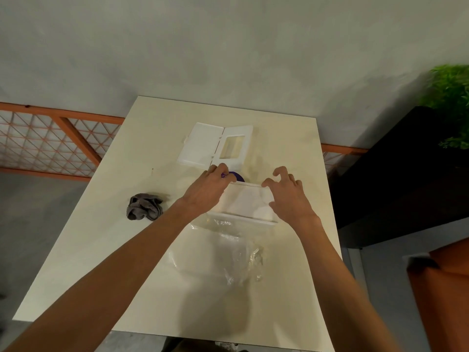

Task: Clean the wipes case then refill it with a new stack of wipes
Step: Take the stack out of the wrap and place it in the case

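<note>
A white stack of wipes lies in the low white case base in the middle of the table. My left hand rests palm down at the stack's far left corner, fingers bent onto its edge. My right hand hovers at the stack's right side, fingers curled and apart, holding nothing. Behind them lies the white hinged case lid, opened flat, its right panel showing a rectangular window. A crumpled grey cloth sits to the left.
A clear, crumpled plastic wrapper lies just in front of the case. A purple round object peeks out behind my left hand. The cream table ends near a dark cabinet with a green plant on the right.
</note>
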